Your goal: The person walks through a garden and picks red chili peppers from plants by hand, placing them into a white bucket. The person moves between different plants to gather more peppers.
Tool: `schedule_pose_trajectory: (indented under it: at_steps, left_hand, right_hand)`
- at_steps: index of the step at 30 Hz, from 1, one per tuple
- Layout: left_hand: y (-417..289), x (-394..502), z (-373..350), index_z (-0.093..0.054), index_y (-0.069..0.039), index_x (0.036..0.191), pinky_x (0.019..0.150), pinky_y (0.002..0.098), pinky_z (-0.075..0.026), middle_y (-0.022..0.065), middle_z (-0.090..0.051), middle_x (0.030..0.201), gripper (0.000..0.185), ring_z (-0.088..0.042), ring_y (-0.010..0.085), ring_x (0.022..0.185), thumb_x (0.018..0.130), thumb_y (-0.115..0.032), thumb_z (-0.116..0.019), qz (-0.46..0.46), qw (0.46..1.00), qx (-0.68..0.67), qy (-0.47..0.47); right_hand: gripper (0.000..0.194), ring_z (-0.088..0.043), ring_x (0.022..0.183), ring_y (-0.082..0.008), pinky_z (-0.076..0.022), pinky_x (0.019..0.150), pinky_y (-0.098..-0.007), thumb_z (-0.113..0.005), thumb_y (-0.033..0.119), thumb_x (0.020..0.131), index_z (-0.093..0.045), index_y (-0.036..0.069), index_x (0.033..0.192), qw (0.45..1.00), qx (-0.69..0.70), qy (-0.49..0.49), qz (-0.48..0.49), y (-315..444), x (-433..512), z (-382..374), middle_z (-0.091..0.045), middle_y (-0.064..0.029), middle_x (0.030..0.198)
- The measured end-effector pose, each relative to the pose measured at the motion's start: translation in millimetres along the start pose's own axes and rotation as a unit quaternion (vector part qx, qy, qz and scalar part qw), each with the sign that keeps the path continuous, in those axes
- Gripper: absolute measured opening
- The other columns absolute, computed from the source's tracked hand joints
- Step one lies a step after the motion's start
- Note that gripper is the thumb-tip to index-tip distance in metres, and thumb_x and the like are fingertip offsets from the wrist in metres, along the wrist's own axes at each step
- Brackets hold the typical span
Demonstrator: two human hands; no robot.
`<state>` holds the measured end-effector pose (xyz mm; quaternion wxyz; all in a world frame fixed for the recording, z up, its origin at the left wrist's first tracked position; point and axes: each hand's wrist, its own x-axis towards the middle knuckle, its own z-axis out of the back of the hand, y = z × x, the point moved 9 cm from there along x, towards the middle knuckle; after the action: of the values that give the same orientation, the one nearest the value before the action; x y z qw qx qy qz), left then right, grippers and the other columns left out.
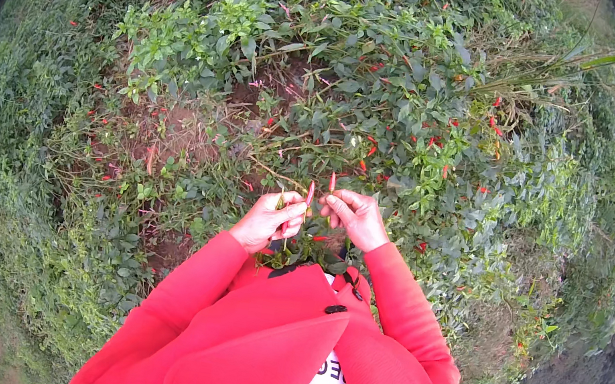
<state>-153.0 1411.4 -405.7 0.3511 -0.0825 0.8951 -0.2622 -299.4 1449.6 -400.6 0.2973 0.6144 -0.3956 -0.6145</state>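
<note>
Red chili peppers hang among the leaves of the pepper plants (420, 101) before me. My left hand (273, 217) is closed on a few red chili peppers (310, 192); one points up past the thumb, another shows lower by the fingers. Close beside it on the right, my right hand (353, 215) pinches a single red chili pepper (333, 181) near its lower end, between thumb and forefinger, with the fruit upright. Just below and between the hands is another red pepper (320, 239) among the leaves. The palm of my left hand is partly hidden.
Dense pepper foliage (211, 35) spreads ahead and to both sides. Bare reddish soil (183, 131) shows at the left of centre. Long grass blades (548, 67) lean in from the upper right. A brown stem (280, 174) runs just ahead of my left hand.
</note>
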Motion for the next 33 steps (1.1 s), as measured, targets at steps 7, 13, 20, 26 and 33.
schedule_pose_trajectory:
  at_steps: [7, 13, 20, 26, 33]
  left_hand:
    - [5.3, 12.4, -25.8, -0.055, -0.007, 0.097, 0.054, 0.0227, -0.041, -0.0025, -0.052, 0.074, 0.012, -0.049, 0.0065, 0.061, 0.101, -0.016, -0.061, -0.005, 0.995, 0.103, -0.004]
    - [5.5, 10.3, -44.2, -0.056, -0.008, 0.098, 0.053, 0.0228, -0.038, -0.0027, -0.052, 0.075, 0.016, -0.049, 0.0065, 0.062, 0.1, -0.022, -0.064, 0.054, 0.994, 0.093, 0.012]
    - [-2.4, 12.8, -36.5, -0.056, -0.01, 0.096, 0.043, 0.0203, -0.029, -0.0008, -0.053, 0.068, 0.032, -0.047, 0.0078, 0.053, 0.105, -0.041, -0.052, 0.028, 0.998, 0.058, -0.008]
    - [-42.7, 9.7, -2.4, -0.053, -0.007, 0.097, 0.041, 0.0189, -0.03, 0.0051, -0.054, 0.089, 0.027, -0.045, 0.0086, 0.059, 0.105, -0.031, -0.047, -0.055, 0.99, -0.125, 0.031]
    - [-42.0, -5.1, 25.0, -0.051, -0.006, 0.095, 0.044, 0.019, -0.033, 0.0061, -0.051, 0.095, 0.025, -0.046, 0.0093, 0.065, 0.106, -0.027, -0.047, -0.052, 0.987, -0.153, 0.001]
  right_hand:
    - [0.02, -0.067, 0.079, -0.0344, -0.0525, 0.065, -0.0405, -0.064, 0.008, 0.091, -0.069, 0.002, 0.11, 0.927, -0.267, -0.149, 0.216, 47.0, -49.9, -6.4, -0.067, -0.0159, 0.089]
    - [0.032, -0.064, 0.074, -0.0267, -0.0531, 0.069, -0.0386, -0.06, 0.012, 0.084, -0.062, 0.006, 0.116, 0.812, -0.509, -0.147, 0.244, 65.4, -65.9, -20.5, -0.057, -0.0082, 0.084]
    - [0.043, -0.065, 0.08, -0.0264, -0.0533, 0.071, -0.0379, -0.061, 0.012, 0.082, -0.059, 0.002, 0.124, 0.809, -0.507, -0.13, 0.268, 70.8, -66.4, -26.5, -0.06, -0.009, 0.093]
    - [0.019, -0.07, 0.082, -0.0252, -0.0556, 0.073, -0.035, -0.057, 0.005, 0.095, -0.066, 0.001, 0.11, 0.943, -0.216, -0.196, 0.161, 64.6, -47.0, 53.7, -0.068, -0.0121, 0.092]
    - [0.019, -0.072, 0.092, -0.0248, -0.0556, 0.084, -0.0356, -0.059, 0.009, 0.093, -0.07, 0.001, 0.107, 0.988, -0.126, 0.086, 0.033, -28.7, -1.0, 3.8, -0.073, -0.0141, 0.098]
